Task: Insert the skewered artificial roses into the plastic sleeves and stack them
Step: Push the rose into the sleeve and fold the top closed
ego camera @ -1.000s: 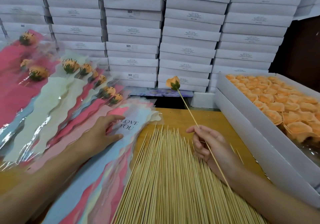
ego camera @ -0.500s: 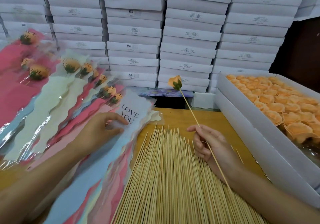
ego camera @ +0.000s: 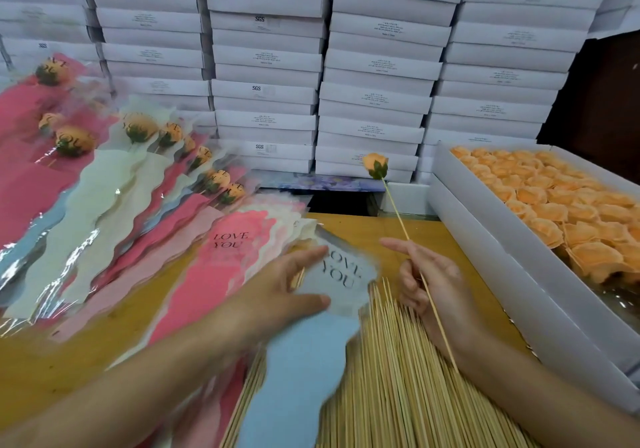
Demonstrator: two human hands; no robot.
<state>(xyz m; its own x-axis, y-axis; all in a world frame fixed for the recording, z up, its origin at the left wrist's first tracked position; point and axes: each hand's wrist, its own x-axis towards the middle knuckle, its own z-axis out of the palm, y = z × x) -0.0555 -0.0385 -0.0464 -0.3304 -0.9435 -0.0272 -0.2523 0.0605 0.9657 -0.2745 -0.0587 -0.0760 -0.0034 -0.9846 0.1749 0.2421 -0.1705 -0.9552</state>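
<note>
My right hand (ego camera: 433,284) pinches a bamboo skewer with an orange rose (ego camera: 375,165) on its far tip, held up over the table. My left hand (ego camera: 284,291) grips a light blue plastic sleeve (ego camera: 308,350) printed LOVE YOU, thumb below and fingers above its top end, over the skewer pile. A pink LOVE YOU sleeve (ego camera: 221,267) tops the pile of empty sleeves to the left. Filled sleeves with roses (ego camera: 138,128) lie fanned out at the far left.
Loose bamboo skewers (ego camera: 398,378) cover the wooden table (ego camera: 363,229) in front of me. A long white box of orange rose heads (ego camera: 554,198) stands on the right. White cartons (ego camera: 374,66) are stacked high along the back.
My left hand has pulled the blue sleeve off the pile and carried it right, toward my right hand. The skewered rose has stayed almost still.
</note>
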